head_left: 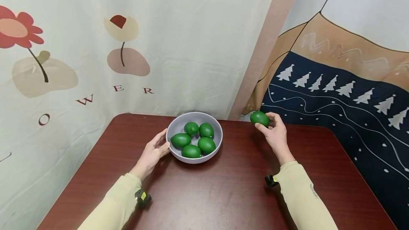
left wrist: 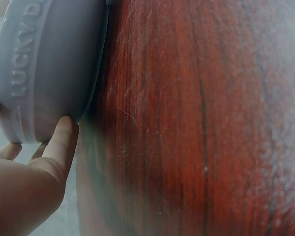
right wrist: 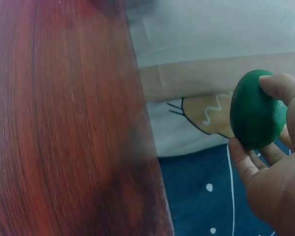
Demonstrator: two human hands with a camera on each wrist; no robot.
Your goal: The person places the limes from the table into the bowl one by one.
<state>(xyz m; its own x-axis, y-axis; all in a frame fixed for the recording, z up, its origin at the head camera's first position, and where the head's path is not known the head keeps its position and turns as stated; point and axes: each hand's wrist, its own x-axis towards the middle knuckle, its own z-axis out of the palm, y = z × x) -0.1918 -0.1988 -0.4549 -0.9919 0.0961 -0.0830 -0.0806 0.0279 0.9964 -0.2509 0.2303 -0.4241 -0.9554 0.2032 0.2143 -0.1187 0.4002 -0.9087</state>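
A grey bowl (head_left: 194, 160) stands near the far edge of the table with several green avocados (head_left: 191, 151) inside. At its left side, my left hand (head_left: 151, 154) holds it, the thumb by the rim and the fingers against the outer wall. Seen from the left wrist, those fingers (left wrist: 59, 147) bend in under the bowl's curved side. My right hand (head_left: 275, 134) pinches another avocado (head_left: 259, 118) between thumb and fingertips, to the right of the bowl. In the right wrist view this avocado (right wrist: 253, 113) is held up, pictured past the table edge against the curtain.
The brown wooden table (head_left: 217, 198) has rounded far corners. Behind it hangs a pale curtain (head_left: 191, 45) with flower prints, and to the right a dark blue cloth (head_left: 306, 105) with white trees. A small black device (head_left: 142, 198) sits on each wrist.
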